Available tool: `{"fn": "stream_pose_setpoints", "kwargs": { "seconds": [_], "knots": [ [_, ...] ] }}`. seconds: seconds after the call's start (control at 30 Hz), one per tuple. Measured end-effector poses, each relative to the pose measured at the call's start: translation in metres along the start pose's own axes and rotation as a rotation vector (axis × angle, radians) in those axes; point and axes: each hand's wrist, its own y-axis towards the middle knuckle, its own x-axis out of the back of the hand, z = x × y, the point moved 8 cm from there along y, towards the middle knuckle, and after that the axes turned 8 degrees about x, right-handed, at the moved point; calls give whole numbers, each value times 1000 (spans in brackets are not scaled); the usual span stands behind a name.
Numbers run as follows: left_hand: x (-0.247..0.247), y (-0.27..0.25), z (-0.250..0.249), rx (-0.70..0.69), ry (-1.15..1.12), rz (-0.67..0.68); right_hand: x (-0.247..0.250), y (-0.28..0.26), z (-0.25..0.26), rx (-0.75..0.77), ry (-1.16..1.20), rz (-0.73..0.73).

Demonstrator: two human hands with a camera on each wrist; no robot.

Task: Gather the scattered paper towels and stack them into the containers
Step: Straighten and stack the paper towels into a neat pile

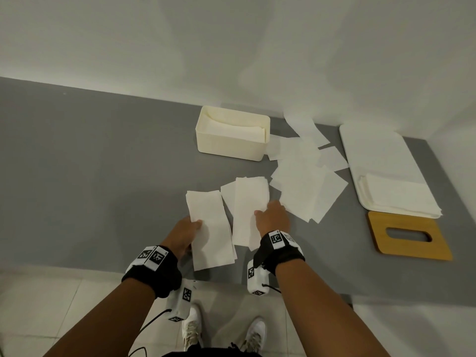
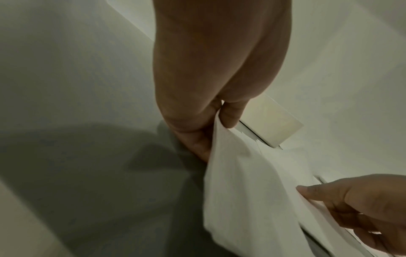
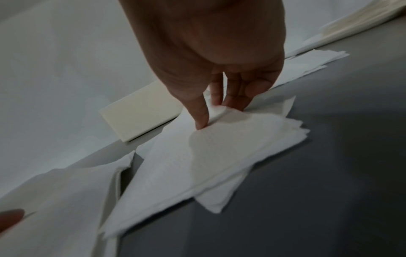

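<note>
A: Why is the left hand [image 1: 186, 229] holding that bundle of paper towels [image 1: 210, 228] by its edge?

B: It pinches the near-left side, thumb on top and fingers under, so the sheets stay squared as one pile. In the left wrist view the bundle sags from that pinch, so it looks partly lifted off the grey table [image 1: 90, 163].

A: And the right hand [image 1: 273, 217]?

B: Its fingertips [image 3: 203, 121] press down on a second pile [image 1: 248, 210], just right of the first at lower centre of the frame. The fingers bend over the top sheets; I judge it is dragging them together, not yet lifting.

A: Where do the towels go?

B: I count two containers. A cream box [image 1: 231, 132] sits at upper centre, already holding some sheets. A flat white tray [image 1: 371, 150] lies along the right edge, with a stack at its near end.

A: How many towels are loose?

B: Two gathered piles under the hands, plus one scattered heap [image 1: 306, 173] between the box and the tray. The sheets overlap too much for a count; roughly ten, I'd guess.

A: Anything else?

B: One wooden lid [image 1: 409, 237] with a slot, lower right, just below the tray. Likely set aside so the box stays open for filling.
</note>
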Motion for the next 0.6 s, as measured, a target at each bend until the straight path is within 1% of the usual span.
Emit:
{"fn": "stream_pose_setpoints", "kwargs": {
  "seconds": [0.07,0.2,0.3,0.37,0.5,0.6],
  "knots": [
    [0,-1,-1,-1,1,2,2,0,-5,-58,51,-17],
    [-1,1,-1,-5,3,-1,-4,7,-10,-116,181,61],
    [-1,3,1,0,9,2,-4,10,-5,-61,211,90],
    [-2,4,2,4,-4,8,1,6,0,-26,241,72],
    [-2,0,2,25,-52,31,20,-6,6,63,446,-3],
    [-2,-6,-1,24,-71,36,31,-8,4,129,600,1]
  ]
}}
